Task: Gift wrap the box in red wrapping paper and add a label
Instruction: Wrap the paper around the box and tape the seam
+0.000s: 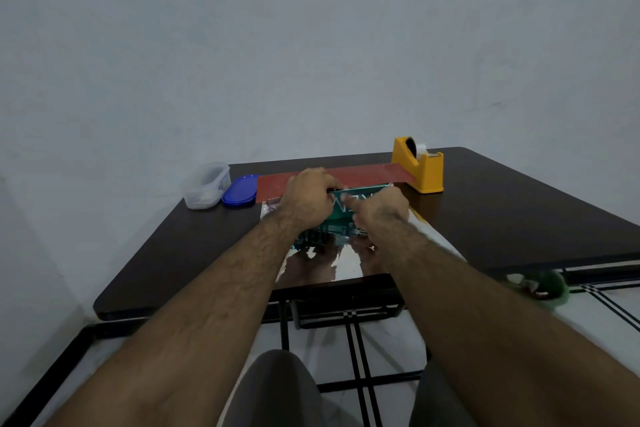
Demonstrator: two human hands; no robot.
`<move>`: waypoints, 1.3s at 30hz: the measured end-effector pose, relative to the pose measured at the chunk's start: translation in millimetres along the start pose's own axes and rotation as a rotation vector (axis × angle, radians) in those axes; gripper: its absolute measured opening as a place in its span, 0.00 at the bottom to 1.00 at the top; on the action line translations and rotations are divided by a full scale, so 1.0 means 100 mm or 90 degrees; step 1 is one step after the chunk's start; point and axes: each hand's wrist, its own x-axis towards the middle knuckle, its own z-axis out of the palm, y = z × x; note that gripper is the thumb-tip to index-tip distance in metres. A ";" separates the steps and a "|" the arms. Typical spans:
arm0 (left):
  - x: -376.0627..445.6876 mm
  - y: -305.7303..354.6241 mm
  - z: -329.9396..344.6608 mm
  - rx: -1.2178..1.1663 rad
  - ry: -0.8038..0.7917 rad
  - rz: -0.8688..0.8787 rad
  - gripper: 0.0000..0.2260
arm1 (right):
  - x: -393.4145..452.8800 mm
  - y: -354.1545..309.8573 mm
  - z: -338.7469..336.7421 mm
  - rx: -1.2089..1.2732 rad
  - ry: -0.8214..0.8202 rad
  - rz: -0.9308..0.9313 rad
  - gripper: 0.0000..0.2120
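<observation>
A green box (349, 206) with white lettering lies on a sheet of wrapping paper (332, 263). The sheet's shiny silver side faces up near me, and its red side (363, 173) shows at the far end. My left hand (308, 199) grips the box's far left edge. Over the box's right part, my right hand (381, 213) holds it with fingers curled. Much of the box is hidden by both hands.
A yellow tape dispenser (420, 163) stands at the far right of the dark table (502, 218). A clear plastic container (206, 185) and its blue lid (240, 191) sit at the far left. Table legs and tiled floor show below the near edge.
</observation>
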 end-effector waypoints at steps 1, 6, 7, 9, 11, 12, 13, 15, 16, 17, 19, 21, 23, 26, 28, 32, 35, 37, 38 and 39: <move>0.00 -0.01 0.01 0.002 0.001 0.002 0.17 | 0.01 0.00 -0.02 -0.067 -0.007 -0.024 0.24; -0.01 -0.02 0.02 0.018 0.001 0.012 0.17 | 0.00 -0.15 -0.15 -0.239 0.078 -0.243 0.12; -0.01 -0.02 0.02 0.028 0.001 0.015 0.18 | 0.02 -0.17 -0.18 -0.237 0.078 -0.303 0.13; -0.02 -0.02 0.02 0.039 0.002 0.017 0.18 | 0.08 -0.18 -0.22 -0.252 0.051 -0.396 0.16; -0.03 -0.03 0.02 0.025 0.008 0.013 0.18 | 0.12 -0.17 -0.25 -0.310 -0.001 -0.439 0.16; -0.04 -0.03 0.01 0.020 0.008 0.012 0.18 | 0.13 -0.16 -0.26 -0.342 -0.017 -0.454 0.14; -0.04 -0.02 0.01 0.019 0.007 0.014 0.18 | 0.14 -0.15 -0.28 -0.361 -0.022 -0.465 0.14; -0.05 -0.01 0.00 0.023 0.006 0.021 0.19 | 0.18 -0.12 -0.30 -0.380 -0.011 -0.480 0.15; -0.06 -0.01 -0.01 0.023 0.007 0.023 0.19 | 0.20 -0.12 -0.31 -0.394 -0.002 -0.493 0.16; -0.07 -0.01 -0.01 0.024 0.008 0.022 0.19 | 0.20 -0.12 -0.32 -0.415 0.009 -0.513 0.17; -0.09 -0.01 0.00 0.031 0.013 0.018 0.18 | 0.22 -0.12 -0.34 -0.466 0.030 -0.549 0.18; -0.12 -0.01 0.02 0.028 0.029 0.020 0.17 | 0.25 -0.12 -0.37 -0.503 0.049 -0.571 0.20; -0.13 -0.01 0.05 0.020 0.045 0.021 0.17 | 0.29 -0.11 -0.42 -0.528 0.051 -0.586 0.23; -0.16 -0.03 0.07 -0.011 0.074 0.018 0.15 | 0.36 -0.09 -0.57 -0.558 0.030 -0.604 0.26; -0.18 -0.03 0.09 -0.051 0.117 0.009 0.12 | 0.42 -0.05 -0.71 -0.577 0.040 -0.598 0.26; -0.11 0.10 0.10 -0.088 0.196 0.021 0.11 | 0.77 0.06 -0.99 -0.489 0.127 -0.493 0.22; 0.09 0.33 0.04 -0.053 0.155 0.057 0.11 | 1.14 0.08 -1.21 -0.375 0.171 -0.346 0.17; 0.27 0.52 0.05 -0.040 0.111 0.076 0.13 | 1.40 0.12 -1.33 -0.311 0.169 -0.254 0.16; 0.36 0.60 0.07 -0.037 0.090 0.079 0.14 | 1.52 0.13 -1.38 -0.283 0.154 -0.216 0.16; 0.48 0.70 0.12 -0.035 0.074 0.078 0.15 | 1.63 0.15 -1.42 -0.257 0.129 -0.181 0.16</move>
